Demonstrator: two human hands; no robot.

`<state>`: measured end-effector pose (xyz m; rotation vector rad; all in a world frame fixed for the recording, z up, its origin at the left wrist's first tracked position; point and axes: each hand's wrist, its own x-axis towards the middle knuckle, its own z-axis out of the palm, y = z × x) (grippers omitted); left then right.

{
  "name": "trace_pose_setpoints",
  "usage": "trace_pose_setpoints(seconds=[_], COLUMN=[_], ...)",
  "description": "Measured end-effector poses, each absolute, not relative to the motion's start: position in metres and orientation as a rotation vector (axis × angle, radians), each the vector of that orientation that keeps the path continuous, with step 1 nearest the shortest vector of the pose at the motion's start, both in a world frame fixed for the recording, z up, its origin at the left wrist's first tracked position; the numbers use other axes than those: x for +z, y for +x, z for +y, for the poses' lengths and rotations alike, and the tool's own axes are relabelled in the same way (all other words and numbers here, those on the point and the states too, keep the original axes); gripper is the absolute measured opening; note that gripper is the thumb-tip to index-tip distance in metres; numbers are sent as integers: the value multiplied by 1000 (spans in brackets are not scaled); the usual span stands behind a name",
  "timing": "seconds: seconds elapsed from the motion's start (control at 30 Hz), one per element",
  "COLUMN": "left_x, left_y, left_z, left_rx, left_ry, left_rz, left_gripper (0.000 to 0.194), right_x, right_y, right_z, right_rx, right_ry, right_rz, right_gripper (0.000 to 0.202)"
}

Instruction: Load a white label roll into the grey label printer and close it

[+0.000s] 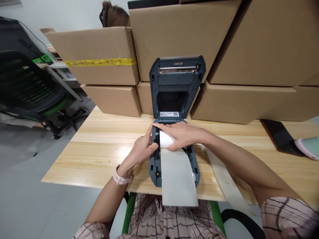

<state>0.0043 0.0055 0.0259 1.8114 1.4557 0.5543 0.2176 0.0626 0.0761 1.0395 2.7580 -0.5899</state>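
Note:
A dark grey label printer [155,177] stands on the wooden table in front of me, its lid [170,87] raised against the boxes. Inside its bay lies a white label roll [165,140], and a wide strip of label paper [178,179] runs from it toward me, past the table's front edge. My right hand [183,134] lies across the roll, thumb and fingers gripping it. At the printer's left side, my left hand [144,147] grips the edge, its thumb inside by the black roll holder [157,136]. The right hand hides part of the roll.
Cardboard boxes [99,49] are stacked along the table's back edge. A phone [280,136] and a pink-and-green cup [309,147] rest at the right. Another paper strip [229,182] hangs beneath my right arm. An office chair [32,86] stands left; a person's head [116,16] shows behind the boxes.

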Motion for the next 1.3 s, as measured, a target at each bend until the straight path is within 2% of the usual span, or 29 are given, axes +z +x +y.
trace_pose_setpoints(seconds=[0.1, 0.23, 0.37, 0.47, 0.53, 0.7, 0.87, 0.97, 1.07, 1.2, 1.3], left_x=[24, 22, 21, 22, 23, 21, 17, 19, 23, 26, 25], left_y=[3, 2, 2, 3, 3, 3, 3, 4, 4, 4, 5], left_z=[6, 6, 5, 5, 5, 6, 6, 6, 4, 3, 3], left_rx=[560, 589, 595, 601, 605, 627, 652, 637, 631, 651, 647], left_ry=[1777, 1766, 1759, 1769, 1775, 1757, 1751, 1742, 1752, 1770, 1762], left_rz=[1448, 1405, 1410, 1422, 1428, 1415, 1381, 1387, 1389, 1381, 1396], left_gripper=[94, 95, 95, 94, 94, 94, 94, 94, 94, 92, 92], right_x=[94, 120, 120, 96, 76, 35, 14, 4, -3, -6, 6], right_y=[232, 285, 338, 357, 359, 347, 365, 402, 422, 400, 378], right_z=[56, 39, 40, 53, 64, 80, 72, 54, 31, 14, 7], right_rx=[-760, -1002, -938, -889, -926, -1246, -1751, -1996, -2050, -1905, -2059], right_ry=[1019, 1005, 1560, 1977, 2052, 1990, 2019, 2053, 1929, 1802, 1684], right_rz=[2818, 3159, 3259, 3087, 3010, 2868, 2652, 2600, 2480, 2479, 2381], right_gripper=[113, 108, 101, 103, 105, 100, 99, 79, 58, 55, 45])
